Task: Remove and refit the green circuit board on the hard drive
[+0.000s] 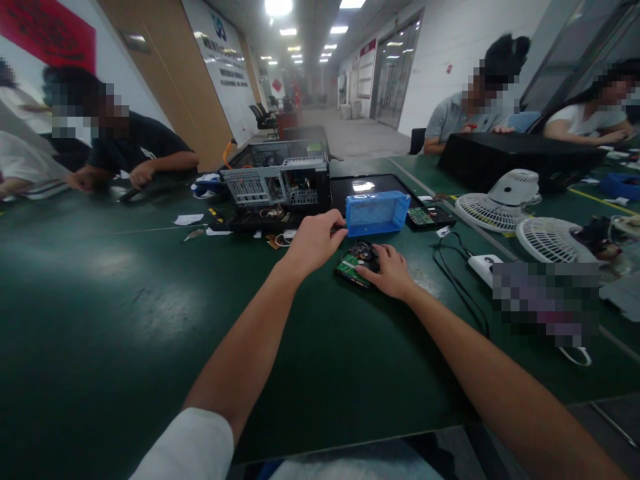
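Right hand (393, 272) spreads on a black, green-boarded hard drive (352, 265); left hand (319, 239) curled, grip unclear.

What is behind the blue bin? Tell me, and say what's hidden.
Behind the blue bin lies a dark flat panel, reflecting light. The bin covers part of the panel's near side; whatever is there cannot be seen.

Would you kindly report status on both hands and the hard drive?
Right hand on hard drive. Left hand near blue bin, grip unclear. Bin sits just beyond drive.
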Available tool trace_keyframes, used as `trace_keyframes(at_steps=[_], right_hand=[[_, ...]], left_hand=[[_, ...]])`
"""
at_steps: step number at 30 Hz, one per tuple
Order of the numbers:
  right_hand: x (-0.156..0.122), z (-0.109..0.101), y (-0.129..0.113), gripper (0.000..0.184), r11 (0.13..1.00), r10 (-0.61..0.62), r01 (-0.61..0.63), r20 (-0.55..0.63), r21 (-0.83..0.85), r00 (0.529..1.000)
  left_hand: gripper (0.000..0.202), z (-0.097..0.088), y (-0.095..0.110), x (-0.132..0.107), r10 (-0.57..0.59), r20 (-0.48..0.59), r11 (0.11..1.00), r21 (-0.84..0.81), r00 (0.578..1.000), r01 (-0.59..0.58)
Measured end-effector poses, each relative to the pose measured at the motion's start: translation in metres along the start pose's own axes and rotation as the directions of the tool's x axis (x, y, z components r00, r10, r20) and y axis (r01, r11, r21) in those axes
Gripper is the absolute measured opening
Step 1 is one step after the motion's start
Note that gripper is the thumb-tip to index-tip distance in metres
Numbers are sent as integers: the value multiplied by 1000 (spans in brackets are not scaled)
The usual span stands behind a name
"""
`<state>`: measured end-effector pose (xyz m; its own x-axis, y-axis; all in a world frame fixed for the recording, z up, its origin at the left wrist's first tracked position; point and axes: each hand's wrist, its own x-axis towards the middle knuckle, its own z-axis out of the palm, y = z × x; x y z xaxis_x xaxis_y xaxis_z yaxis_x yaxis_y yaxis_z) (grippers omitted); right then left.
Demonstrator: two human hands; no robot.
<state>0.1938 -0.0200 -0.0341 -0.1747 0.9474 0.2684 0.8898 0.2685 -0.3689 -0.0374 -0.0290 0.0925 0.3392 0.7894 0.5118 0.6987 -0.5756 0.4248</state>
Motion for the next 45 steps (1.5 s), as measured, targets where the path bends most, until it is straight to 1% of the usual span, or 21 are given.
trace_keyframes(at_steps=[9, 12, 16, 20, 23, 25, 27, 32, 35, 39, 45], right_hand=[[-1, 0, 2, 87, 1000, -3, 3, -4, 5, 1000], [-1, 1, 3, 87, 1000, -3, 3, 1, 0, 1000], [0, 0, 2, 87, 1000, -11, 11, -2, 3, 1000], [0, 0, 1, 85, 1000, 2, -2, 4, -2, 1000], [0, -1, 1, 87, 1000, 13, -13, 19, -1, 1000], [0, -2, 2, 88, 1000, 11, -11, 26, 7, 1000], [0, -2, 2, 88, 1000, 12, -12, 25, 14, 1000], [0, -1, 2, 87, 1000, 14, -14, 7, 18, 1000], [0, -1, 2, 87, 1000, 6, -6, 3, 16, 1000], [-1, -1, 2, 86, 1000, -2, 2, 4, 8, 1000], [0, -1, 2, 86, 1000, -4, 4, 9, 13, 1000]], left_hand=[[10, -2, 2, 1, 7, -16, 998, 56, 1000, -6], [8, 1, 3, 2, -3, -35, 997, 74, 999, 5], [16, 7, 4, 2, -7, -60, 991, 134, 998, 15], [16, 11, -2, 3, -4, -82, 980, 198, 997, 20], [12, 7, -10, 3, -53, -109, 984, 166, 993, 71], [12, 3, -13, 2, -80, -105, 987, 130, 991, 93], [12, -1, -14, 2, -83, -90, 991, 101, 992, 92], [18, 1, -5, 2, -53, -93, 994, 86, 994, 61], [14, 4, 0, 2, -42, -82, 995, 88, 996, 50], [10, 6, 5, 1, -21, -72, 998, 50, 997, 25], [11, 7, 9, 1, -37, -43, 999, 2, 998, 37]])
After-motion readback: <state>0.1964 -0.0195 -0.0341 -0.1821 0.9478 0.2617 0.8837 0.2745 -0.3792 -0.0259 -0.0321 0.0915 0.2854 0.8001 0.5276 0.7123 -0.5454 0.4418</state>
